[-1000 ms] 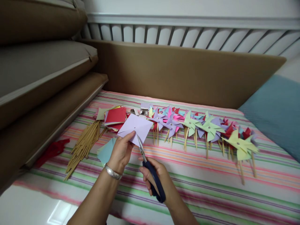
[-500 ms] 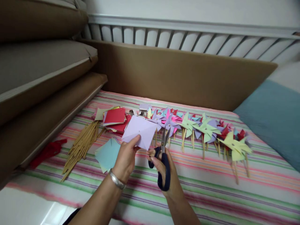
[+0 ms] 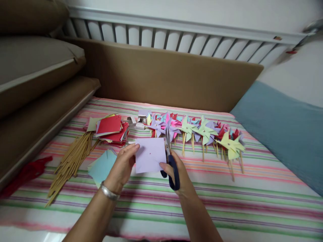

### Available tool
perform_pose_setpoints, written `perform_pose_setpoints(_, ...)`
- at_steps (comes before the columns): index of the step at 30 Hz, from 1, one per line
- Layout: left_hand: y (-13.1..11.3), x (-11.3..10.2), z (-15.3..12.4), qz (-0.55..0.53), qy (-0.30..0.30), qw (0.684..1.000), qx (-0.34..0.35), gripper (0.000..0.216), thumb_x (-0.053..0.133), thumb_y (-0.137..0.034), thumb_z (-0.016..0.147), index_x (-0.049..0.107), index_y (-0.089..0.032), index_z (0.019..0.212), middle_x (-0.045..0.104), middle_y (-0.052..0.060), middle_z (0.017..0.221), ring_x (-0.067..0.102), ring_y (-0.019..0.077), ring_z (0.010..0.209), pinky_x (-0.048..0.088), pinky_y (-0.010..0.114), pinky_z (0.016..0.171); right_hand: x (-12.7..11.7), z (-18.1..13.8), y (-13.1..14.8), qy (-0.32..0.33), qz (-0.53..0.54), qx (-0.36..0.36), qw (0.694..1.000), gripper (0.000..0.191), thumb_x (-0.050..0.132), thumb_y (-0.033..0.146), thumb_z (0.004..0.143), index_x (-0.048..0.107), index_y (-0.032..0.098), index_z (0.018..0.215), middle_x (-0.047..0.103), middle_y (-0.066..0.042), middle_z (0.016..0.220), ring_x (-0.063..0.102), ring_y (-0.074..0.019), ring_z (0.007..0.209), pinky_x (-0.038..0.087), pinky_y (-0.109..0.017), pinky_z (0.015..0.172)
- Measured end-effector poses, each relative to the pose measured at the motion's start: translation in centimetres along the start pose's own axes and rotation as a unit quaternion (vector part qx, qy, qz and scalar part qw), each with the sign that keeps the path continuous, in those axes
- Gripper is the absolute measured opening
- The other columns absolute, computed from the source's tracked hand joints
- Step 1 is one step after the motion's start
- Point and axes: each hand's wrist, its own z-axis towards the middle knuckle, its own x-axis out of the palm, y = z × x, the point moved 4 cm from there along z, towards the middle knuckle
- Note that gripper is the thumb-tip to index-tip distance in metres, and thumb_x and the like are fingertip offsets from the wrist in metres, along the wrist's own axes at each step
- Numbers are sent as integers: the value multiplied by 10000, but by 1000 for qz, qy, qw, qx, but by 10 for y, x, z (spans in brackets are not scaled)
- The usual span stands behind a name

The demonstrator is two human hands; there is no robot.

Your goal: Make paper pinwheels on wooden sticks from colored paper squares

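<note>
Between my hands is a square of lilac paper [image 3: 150, 156] with a small dot at its middle. My left hand [image 3: 123, 163] pinches its left edge, thumb on top. In my right hand [image 3: 176, 171] are scissors [image 3: 173, 173] with dark blue handles, their blades pointing away from me and close together. My right thumb also presses on the paper's lower right corner. Beyond the paper lie finished paper pinwheels [image 3: 205, 131] on sticks, in lilac, green, yellow, pink and red. Left of my left hand rest light blue paper squares [image 3: 103, 165].
A bundle of wooden sticks [image 3: 69, 164] lies at the left, beside a stack of coloured paper squares [image 3: 109, 126]. Small open boxes [image 3: 141, 120] stand behind. Red fabric [image 3: 27, 174] is at far left. Brown cushions [image 3: 40, 97] and a brown board [image 3: 161, 77] border the striped cloth [image 3: 227, 215].
The lilac paper has been turned from a diamond to a straight square and lowered. My right hand, with the scissors, has come to its right edge and now touches it. The view has shifted right.
</note>
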Motion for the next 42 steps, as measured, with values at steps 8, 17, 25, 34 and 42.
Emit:
perform_pose_setpoints(8, -2, -27, 13, 132, -47, 989, -39, 264, 806, -241, 515, 710, -87, 706, 701, 85, 658, 588, 138, 536, 418, 223, 510, 4, 5, -5, -24, -59, 14, 998, 526, 681, 252, 668, 506, 209, 1161, 582, 9, 824, 525, -129, 655, 410, -247, 592)
perform_pose_setpoints(17, -27, -64, 25, 24, -201, 969, 144, 327, 792, -247, 529, 689, -130, 816, 710, 43, 732, 631, 155, 638, 473, 277, 638, 50, -26, -9, 140, 29, 69, 987, 481, 563, 522, 782, 475, 193, 1122, 557, 21, 640, 498, -88, 435, 395, -202, 391)
perform_pose_setpoints(25, -34, -55, 19, -5, -226, 956, 189, 276, 791, -208, 518, 685, -139, 763, 703, 8, 695, 613, 117, 607, 469, 242, 638, 73, -42, -22, 212, 21, 169, 962, 519, 587, 568, 750, 475, 174, 1069, 532, 44, 594, 471, -56, 408, 394, -163, 368)
perform_pose_setpoints(34, -31, -50, 18, -7, -203, 961, 187, 264, 782, -220, 535, 685, -136, 765, 703, 15, 710, 613, 127, 622, 464, 258, 663, 71, -38, -24, 197, 10, 173, 965, 543, 600, 593, 718, 485, 171, 1039, 522, 57, 565, 459, -49, 384, 377, -146, 338)
perform_pose_setpoints(42, -23, -41, 15, 8, -190, 967, 172, 256, 777, -238, 555, 681, -133, 767, 698, 24, 722, 611, 127, 621, 461, 262, 668, 67, -34, -30, 138, 25, 183, 973, 598, 651, 581, 671, 500, 161, 1069, 508, 67, 521, 432, -50, 348, 360, -141, 302)
